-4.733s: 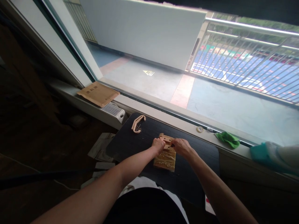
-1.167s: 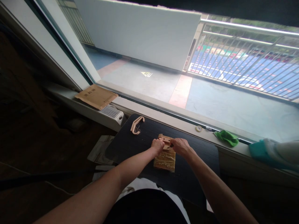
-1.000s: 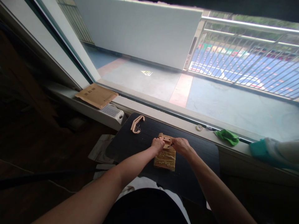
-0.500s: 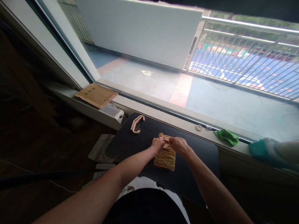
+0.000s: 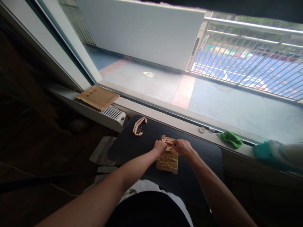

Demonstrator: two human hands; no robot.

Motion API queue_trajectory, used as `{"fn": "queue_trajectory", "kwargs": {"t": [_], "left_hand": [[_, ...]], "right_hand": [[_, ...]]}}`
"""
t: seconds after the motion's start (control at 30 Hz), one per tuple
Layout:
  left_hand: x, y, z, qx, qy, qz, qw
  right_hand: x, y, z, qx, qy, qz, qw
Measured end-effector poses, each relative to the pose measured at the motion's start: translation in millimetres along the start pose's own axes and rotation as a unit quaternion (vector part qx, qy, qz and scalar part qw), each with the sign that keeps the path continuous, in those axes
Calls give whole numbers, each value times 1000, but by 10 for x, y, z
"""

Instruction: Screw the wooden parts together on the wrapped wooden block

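A light wooden piece with dark holes (image 5: 169,141) lies at the middle of the dark table, at the far end of a yellowish block wrapped in clear film (image 5: 167,162). My left hand (image 5: 160,147) is closed on the left side of the wooden piece. Against its right side, my right hand (image 5: 182,147) is closed with the fingers bunched. A thin dark rod (image 5: 172,148) shows just under those right fingers; its kind is too small to tell. Farther left lies a bent wooden piece (image 5: 136,126), and several small dark screws (image 5: 140,130) lie beside it.
The dark table (image 5: 199,164) stands against the window sill. On the sill are a tape roll (image 5: 202,129), a green cloth (image 5: 230,139) and a teal container (image 5: 264,153). A brown envelope (image 5: 98,96) rests on the white radiator (image 5: 113,113) at left.
My right hand has moved very slightly to the right at the wooden piece. My left hand keeps its hold, and the other things lie as before.
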State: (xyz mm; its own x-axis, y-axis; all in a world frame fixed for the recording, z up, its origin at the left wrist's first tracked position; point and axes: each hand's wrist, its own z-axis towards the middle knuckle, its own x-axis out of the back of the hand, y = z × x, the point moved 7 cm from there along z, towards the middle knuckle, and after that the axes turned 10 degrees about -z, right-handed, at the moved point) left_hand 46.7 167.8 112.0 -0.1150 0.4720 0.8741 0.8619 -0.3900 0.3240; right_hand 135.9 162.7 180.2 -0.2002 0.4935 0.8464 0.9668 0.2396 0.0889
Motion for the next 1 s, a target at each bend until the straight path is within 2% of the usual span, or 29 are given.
{"fn": "queue_trajectory", "kwargs": {"t": [0.17, 0.4, 0.7, 1.0], "left_hand": [[13, -1, -3, 2, 1, 1, 1000], [10, 14, -8, -7, -1, 3, 1000], [20, 29, -12, -13, -6, 5, 1000], [7, 23, -12, -13, 0, 1, 1000]], "right_hand": [[-19, 38, -19, -15, -1, -1, 1000], [-2, 59, -27, 10, -8, -2, 1000], [-32, 71, -39, -11, 0, -14, 1000], [24, -32, -7, 23, 5, -24, 999]]}}
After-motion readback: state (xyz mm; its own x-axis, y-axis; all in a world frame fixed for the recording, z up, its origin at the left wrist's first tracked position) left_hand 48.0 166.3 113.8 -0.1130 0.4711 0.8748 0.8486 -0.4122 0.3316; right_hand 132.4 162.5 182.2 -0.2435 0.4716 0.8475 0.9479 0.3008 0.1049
